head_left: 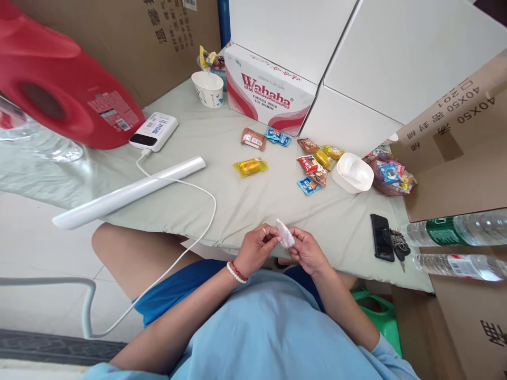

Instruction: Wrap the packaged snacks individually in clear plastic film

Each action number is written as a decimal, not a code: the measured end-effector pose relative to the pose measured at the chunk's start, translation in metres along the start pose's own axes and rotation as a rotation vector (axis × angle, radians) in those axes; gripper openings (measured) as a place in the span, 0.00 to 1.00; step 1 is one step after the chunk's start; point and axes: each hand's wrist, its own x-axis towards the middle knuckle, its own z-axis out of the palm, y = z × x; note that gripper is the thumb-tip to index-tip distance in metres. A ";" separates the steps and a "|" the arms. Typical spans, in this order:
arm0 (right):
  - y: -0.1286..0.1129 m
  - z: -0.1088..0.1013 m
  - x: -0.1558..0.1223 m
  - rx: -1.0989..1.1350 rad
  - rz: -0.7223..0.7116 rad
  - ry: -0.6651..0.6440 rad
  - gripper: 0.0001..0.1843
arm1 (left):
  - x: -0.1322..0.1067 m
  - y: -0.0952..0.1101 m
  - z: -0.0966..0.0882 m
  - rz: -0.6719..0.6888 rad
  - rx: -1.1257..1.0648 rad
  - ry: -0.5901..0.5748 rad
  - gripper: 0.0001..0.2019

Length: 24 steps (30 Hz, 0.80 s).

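Note:
Just over the near edge of the cloth-covered table, a small whitish, slightly see-through packet [285,234] is held between both hands. My left hand [259,248] pinches its left side with thumb and fingertips. On the other side, my right hand [308,250] grips the packet's right edge. What is inside, if anything, I cannot make out. Beyond the hands lies a yellow wrapped snack [251,167]. Behind that are a brown packet [253,138] and several blue sachets [278,136]. More wrapped snacks [316,164] are heaped to the right, beside a white plastic bowl [353,172].
A Wahaba-style white and red carton [271,89] stands at the back, near a paper cup [208,88]. Leftward are a red jug [67,79], a white device [155,131], a cable [198,186] and a white tube [130,192]. A phone [382,237] and bottles [455,230] lie right.

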 end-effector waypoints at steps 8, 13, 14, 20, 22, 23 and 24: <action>-0.002 -0.018 -0.001 -0.364 -0.338 0.006 0.21 | 0.002 -0.006 -0.014 -0.116 -0.014 0.047 0.12; -0.060 -0.136 0.027 -0.742 -0.577 0.829 0.19 | 0.006 -0.018 -0.044 0.049 0.336 0.168 0.11; -0.077 -0.170 0.033 -0.810 -0.612 1.045 0.20 | 0.007 -0.023 -0.049 0.097 0.418 0.179 0.11; -0.149 -0.328 0.079 -1.016 -0.465 1.435 0.28 | 0.005 -0.040 -0.044 0.485 0.894 0.185 0.07; -0.158 -0.351 0.094 -1.052 -0.464 1.417 0.21 | 0.004 -0.041 -0.038 0.543 1.014 0.228 0.04; -0.162 -0.359 0.100 -1.063 -0.473 1.413 0.19 | 0.004 -0.042 -0.036 0.560 1.046 0.239 0.03; -0.166 -0.366 0.106 -1.073 -0.480 1.407 0.18 | 0.003 -0.042 -0.036 0.574 1.061 0.244 0.03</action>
